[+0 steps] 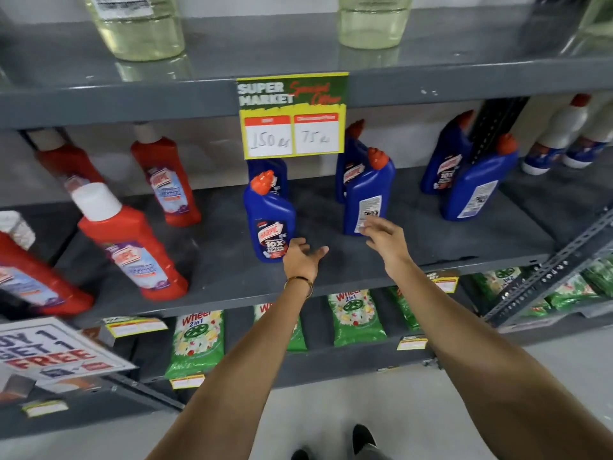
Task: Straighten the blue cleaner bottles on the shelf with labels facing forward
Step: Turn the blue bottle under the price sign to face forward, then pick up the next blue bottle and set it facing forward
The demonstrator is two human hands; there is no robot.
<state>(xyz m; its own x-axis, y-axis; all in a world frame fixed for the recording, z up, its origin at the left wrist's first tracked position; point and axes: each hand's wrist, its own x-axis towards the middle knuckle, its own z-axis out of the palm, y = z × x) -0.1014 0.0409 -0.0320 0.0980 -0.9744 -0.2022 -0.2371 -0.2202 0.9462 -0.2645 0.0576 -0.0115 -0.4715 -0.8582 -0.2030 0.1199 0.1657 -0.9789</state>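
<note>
Several blue cleaner bottles with red caps stand on the grey middle shelf [431, 240]. The front left blue bottle [270, 217] shows its front label. My left hand [300, 258] is open just right of its base, holding nothing. The middle front blue bottle [366, 190] shows its white back label; my right hand [383, 235] is open at its lower right corner, fingertips at the label. Behind it stands another blue bottle [348, 161], label forward. At the right, a back-facing blue bottle [477, 184] stands before a front-facing one [446, 161]. One more blue bottle [270, 174] is partly hidden behind the price sign.
Red bottles [132, 247] with white caps fill the shelf's left part. A yellow price sign [293, 116] hangs from the upper shelf edge. White bottles [560, 134] lie far right. Green detergent packs [195, 340] sit on the shelf below. A slanted metal brace [547, 270] crosses at right.
</note>
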